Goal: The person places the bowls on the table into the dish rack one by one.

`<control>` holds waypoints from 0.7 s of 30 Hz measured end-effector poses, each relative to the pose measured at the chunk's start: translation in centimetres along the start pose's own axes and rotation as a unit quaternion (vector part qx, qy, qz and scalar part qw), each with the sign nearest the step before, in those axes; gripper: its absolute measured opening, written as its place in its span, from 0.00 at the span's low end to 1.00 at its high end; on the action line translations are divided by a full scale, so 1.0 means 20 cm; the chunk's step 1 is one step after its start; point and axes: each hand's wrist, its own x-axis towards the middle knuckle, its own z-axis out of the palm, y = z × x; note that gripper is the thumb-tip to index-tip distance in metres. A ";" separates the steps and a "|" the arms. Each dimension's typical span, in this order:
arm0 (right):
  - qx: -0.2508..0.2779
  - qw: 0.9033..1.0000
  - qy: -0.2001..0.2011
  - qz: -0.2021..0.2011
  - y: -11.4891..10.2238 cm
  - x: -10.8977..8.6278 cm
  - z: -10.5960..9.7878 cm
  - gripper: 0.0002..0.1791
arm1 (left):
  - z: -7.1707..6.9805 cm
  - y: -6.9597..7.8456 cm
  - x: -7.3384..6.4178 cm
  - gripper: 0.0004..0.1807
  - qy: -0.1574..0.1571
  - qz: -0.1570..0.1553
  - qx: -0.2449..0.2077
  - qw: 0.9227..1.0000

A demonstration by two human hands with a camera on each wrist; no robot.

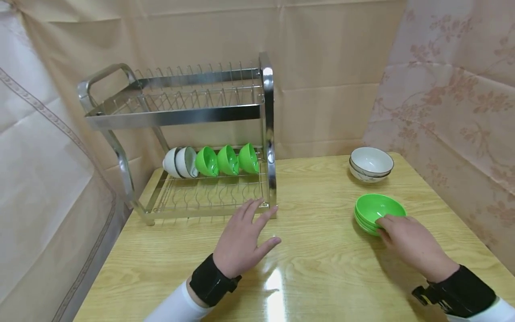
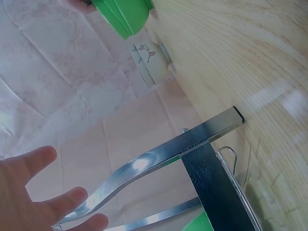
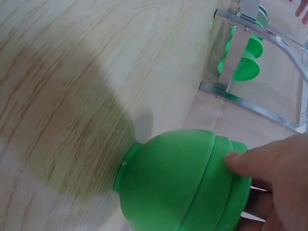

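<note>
At the right of the table, my right hand (image 1: 416,243) pinches the near rim of a stack of green bowls (image 1: 376,206). In the right wrist view the thumb (image 3: 245,161) presses the outside of the upper bowls, while the other fingers go over the rim. The stack (image 3: 166,178) sits upright on the wood, nested in three layers. My left hand (image 1: 243,239) hovers with spread fingers before the right front corner of a steel dish rack (image 1: 173,118), holding nothing. Three green bowls (image 1: 228,161) stand tilted on the rack's lower tier, beside two white bowls (image 1: 186,162).
Behind the green stack stand two nested white bowls (image 1: 372,162) with dark rims. The rack's upper tier (image 1: 193,96) has bare wire slots. Curtains (image 1: 330,76) hang behind the table and at both sides. The wooden table (image 1: 314,264) stretches between the hands.
</note>
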 end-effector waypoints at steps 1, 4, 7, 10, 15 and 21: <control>0.005 1.000 0.001 -0.001 0.00 0.00 0.00 0.08 | 0.00 0.00 0.00 0.36 0.002 0.000 -0.002 1.000; 0.014 1.000 0.007 -0.001 0.01 -0.01 0.01 0.07 | 0.00 0.00 0.00 0.35 0.004 -0.001 -0.003 1.000; 0.015 1.000 0.011 -0.002 0.02 -0.01 0.01 0.07 | 0.00 0.00 0.00 0.35 0.004 -0.002 -0.004 1.000; 0.008 1.000 0.015 0.000 0.03 -0.01 0.02 0.08 | 0.00 0.00 0.00 0.36 0.002 -0.001 -0.004 1.000; 0.003 1.000 0.030 0.001 0.07 -0.02 0.04 0.08 | 0.01 0.00 -0.01 0.35 0.002 0.001 -0.004 1.000; 0.021 0.999 0.041 0.007 0.08 -0.03 0.03 0.08 | 0.01 0.00 0.00 0.34 0.004 0.001 -0.001 1.000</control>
